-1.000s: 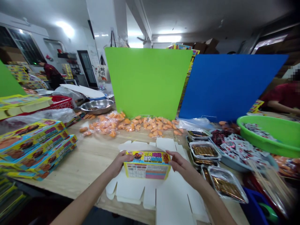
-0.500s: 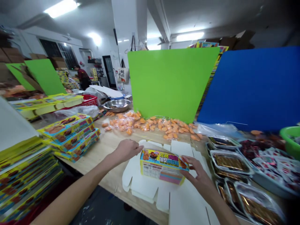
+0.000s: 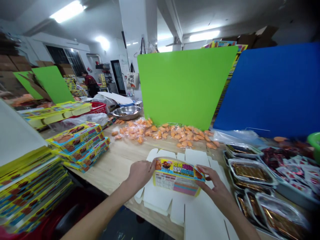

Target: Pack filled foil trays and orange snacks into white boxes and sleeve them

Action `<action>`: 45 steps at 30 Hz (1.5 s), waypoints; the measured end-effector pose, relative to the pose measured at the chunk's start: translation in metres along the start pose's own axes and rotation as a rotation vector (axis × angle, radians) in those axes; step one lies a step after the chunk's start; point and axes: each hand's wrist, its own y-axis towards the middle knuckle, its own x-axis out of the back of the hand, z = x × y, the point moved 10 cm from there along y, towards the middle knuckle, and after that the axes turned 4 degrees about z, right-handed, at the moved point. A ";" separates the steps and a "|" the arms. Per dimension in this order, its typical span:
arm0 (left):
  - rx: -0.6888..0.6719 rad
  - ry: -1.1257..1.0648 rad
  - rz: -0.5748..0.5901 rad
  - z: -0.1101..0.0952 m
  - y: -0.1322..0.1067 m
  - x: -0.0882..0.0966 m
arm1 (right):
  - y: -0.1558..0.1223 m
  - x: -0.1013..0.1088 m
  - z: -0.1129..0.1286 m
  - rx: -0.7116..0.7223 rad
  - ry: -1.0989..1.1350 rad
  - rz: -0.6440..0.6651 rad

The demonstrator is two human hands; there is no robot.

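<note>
My hands hold a bowed yellow-and-blue printed packaging card (image 3: 177,176) by its two ends, above the table. My left hand (image 3: 140,175) grips its left end, and my right hand (image 3: 215,186) has its fingers on the right end. Beneath the card lies a flat white die-cut carton blank (image 3: 160,200) with folding flaps. It rests on a light wooden table (image 3: 110,163) and runs past the table's near edge. The card hides the blank's middle.
Stacks of printed boxes (image 3: 77,143) stand to the left. Orange packets (image 3: 162,133) lie ahead, before green (image 3: 185,86) and blue boards (image 3: 270,90). Foil trays (image 3: 252,171) and sachets (image 3: 292,173) sit to the right. A steel bowl (image 3: 126,112) and a distant co-worker (image 3: 89,83) are beyond.
My view has swung left, shifting the table scene to the right. The card has tilted, its right end lower than its left, and it bows between my hands.
</note>
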 end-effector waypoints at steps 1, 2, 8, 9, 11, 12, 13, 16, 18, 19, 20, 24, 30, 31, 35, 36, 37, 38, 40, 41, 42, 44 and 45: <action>0.002 -0.050 0.001 0.001 -0.001 -0.002 | -0.001 0.000 0.001 0.014 0.008 0.000; -0.011 -0.125 -0.014 0.001 -0.001 -0.004 | -0.002 0.000 0.003 0.030 0.016 -0.003; -0.213 -1.000 -0.094 -0.011 0.003 -0.017 | -0.004 -0.009 0.006 -0.016 0.227 -0.156; -0.185 -1.105 -0.082 -0.011 0.004 -0.025 | -0.004 -0.010 0.003 -0.050 0.320 -0.234; -0.119 -1.252 -0.103 -0.007 0.005 -0.036 | -0.006 -0.012 -0.003 -0.098 0.522 -0.406; -0.100 -1.305 -0.124 -0.006 0.004 -0.040 | -0.007 -0.014 -0.006 -0.108 0.608 -0.475; -0.088 -1.347 -0.145 -0.005 0.003 -0.042 | -0.007 -0.016 -0.007 -0.111 0.673 -0.521; -0.069 -1.412 -0.198 -0.002 0.003 -0.044 | -0.006 -0.019 -0.010 -0.108 0.766 -0.564; -0.055 -1.417 -0.239 0.000 0.002 -0.044 | -0.005 -0.018 -0.009 -0.097 0.782 -0.549; -0.049 -1.416 -0.259 0.001 0.002 -0.043 | -0.004 -0.017 -0.009 -0.086 0.780 -0.537; -0.047 -1.413 -0.279 0.002 0.002 -0.043 | -0.003 -0.015 -0.007 -0.071 0.764 -0.522; -0.062 -1.385 -0.330 0.002 0.002 -0.041 | 0.004 -0.015 0.006 -0.001 0.599 -0.351; -0.207 -1.254 -0.208 -0.004 0.001 -0.034 | 0.002 -0.011 0.018 0.158 0.291 -0.145; -0.255 -1.222 -0.171 -0.006 0.001 -0.034 | 0.001 -0.012 0.020 0.182 0.204 -0.101; -0.430 -1.107 -0.167 -0.009 -0.006 -0.029 | -0.005 -0.012 0.024 0.243 -0.008 0.024; -0.452 -1.084 -0.200 -0.009 -0.010 -0.028 | -0.007 -0.009 0.026 0.265 -0.018 0.025; -0.468 -1.057 -0.238 -0.011 -0.014 -0.025 | -0.010 -0.005 0.028 0.290 -0.022 0.022; -0.483 -1.022 -0.267 -0.015 -0.019 -0.023 | -0.013 0.000 0.030 0.311 -0.026 0.014; -0.536 -0.901 -0.286 -0.034 -0.030 -0.016 | -0.020 0.009 0.029 0.328 -0.048 0.011; -0.592 -0.801 -0.283 -0.049 -0.037 -0.011 | -0.024 0.013 0.027 0.327 -0.068 0.020; -0.661 -0.673 -0.271 -0.066 -0.044 -0.007 | -0.028 0.016 0.026 0.327 -0.092 0.036; -0.818 -0.375 -0.221 -0.103 -0.054 -0.004 | -0.033 0.020 0.024 0.341 -0.158 0.055; -0.892 -0.239 -0.193 -0.117 -0.057 -0.005 | -0.035 0.021 0.025 0.362 -0.197 0.046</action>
